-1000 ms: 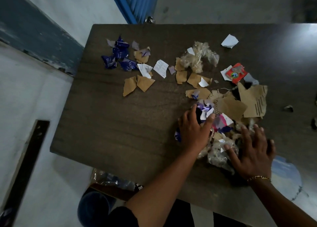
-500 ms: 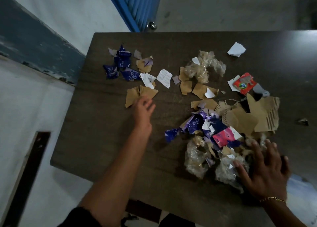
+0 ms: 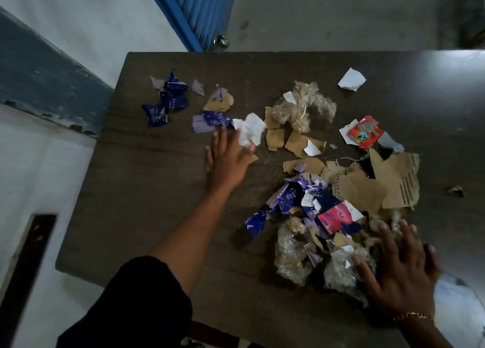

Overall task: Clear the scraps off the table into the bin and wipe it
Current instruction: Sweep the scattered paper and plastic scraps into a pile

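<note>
A dark wooden table [image 3: 147, 216] carries scattered scraps. My left hand [image 3: 228, 156] lies flat with spread fingers on brown card pieces, its fingertips against white paper scraps [image 3: 249, 128] and a purple wrapper [image 3: 210, 120]. Further left lie blue wrappers [image 3: 168, 102]. My right hand [image 3: 399, 271], open and flat, presses on the near edge of a heap [image 3: 315, 216] of clear plastic, blue and pink wrappers and paper. Torn cardboard [image 3: 378, 185] lies beyond the heap. A clear plastic bag [image 3: 301, 108], a red packet [image 3: 364, 133] and a white scrap [image 3: 351, 79] sit farther back.
A blue slatted door [image 3: 199, 11] stands beyond the table's far edge. Pale floor and a dark wall strip are at the left. A small scrap [image 3: 455, 191] lies alone at the right. A round pale object [image 3: 462, 313] shows below the table's near right edge.
My left hand left the heap, reached forward left, and now pushes the brown and white scraps rightward. My right hand stays on the heap's near side.
</note>
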